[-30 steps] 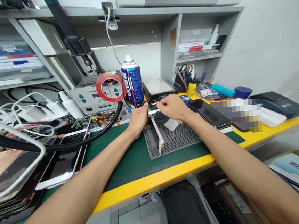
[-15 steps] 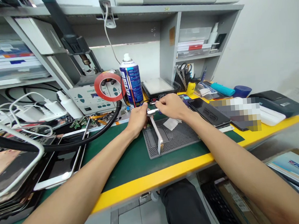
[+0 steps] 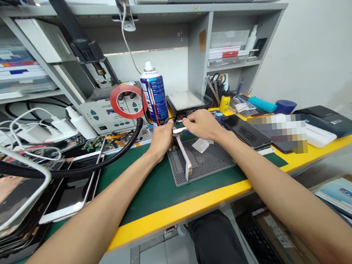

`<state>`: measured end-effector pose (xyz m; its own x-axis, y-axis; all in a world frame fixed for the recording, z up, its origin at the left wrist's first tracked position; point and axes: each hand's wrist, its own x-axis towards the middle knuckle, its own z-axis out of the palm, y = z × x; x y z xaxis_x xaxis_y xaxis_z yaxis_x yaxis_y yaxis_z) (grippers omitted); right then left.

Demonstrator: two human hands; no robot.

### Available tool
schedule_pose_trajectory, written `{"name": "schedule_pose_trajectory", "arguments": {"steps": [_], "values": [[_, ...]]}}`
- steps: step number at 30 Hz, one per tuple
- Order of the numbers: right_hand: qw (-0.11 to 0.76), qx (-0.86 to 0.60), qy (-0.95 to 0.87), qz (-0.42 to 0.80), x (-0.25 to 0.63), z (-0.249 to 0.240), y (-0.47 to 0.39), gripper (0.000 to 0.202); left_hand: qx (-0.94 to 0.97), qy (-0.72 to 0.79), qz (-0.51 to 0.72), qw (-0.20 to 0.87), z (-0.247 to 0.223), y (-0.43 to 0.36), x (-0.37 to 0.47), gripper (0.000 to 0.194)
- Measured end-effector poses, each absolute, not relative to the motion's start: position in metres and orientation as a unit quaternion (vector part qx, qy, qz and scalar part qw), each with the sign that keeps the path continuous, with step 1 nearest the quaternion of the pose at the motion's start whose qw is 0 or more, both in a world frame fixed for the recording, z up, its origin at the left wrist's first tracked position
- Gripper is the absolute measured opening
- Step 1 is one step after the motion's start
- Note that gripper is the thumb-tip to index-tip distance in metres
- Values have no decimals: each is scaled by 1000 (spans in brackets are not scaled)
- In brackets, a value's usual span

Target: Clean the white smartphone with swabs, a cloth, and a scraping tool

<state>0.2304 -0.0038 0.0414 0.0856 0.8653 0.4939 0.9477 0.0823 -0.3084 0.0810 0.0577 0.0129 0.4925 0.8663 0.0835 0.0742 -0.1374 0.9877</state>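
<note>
My left hand is closed around the far end of a slim phone, which stands on its edge. The phone's near end rests on a grey perforated mat. Pinched in my right hand is a white toothbrush, its head against the phone's far upper edge. My fingers partly hide both the brush handle and the phone's far end. A crumpled white wipe lies on the mat, below my right wrist.
A blue spray can stands just behind my left hand, beside a red tape roll. Stacked phones and tablets lie at left under a black hose. More phones lie right; a yellow edge borders the bench.
Hands, phone and brush stay in nearly the same place. The whole view has shifted very slightly.
</note>
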Motion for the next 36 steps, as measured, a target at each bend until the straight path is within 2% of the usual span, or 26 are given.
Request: {"name": "schedule_pose_trajectory", "arguments": {"steps": [36], "values": [[282, -687, -667, -66, 230, 43, -4, 42, 661, 354, 357, 556, 11, 59, 81, 47]]}}
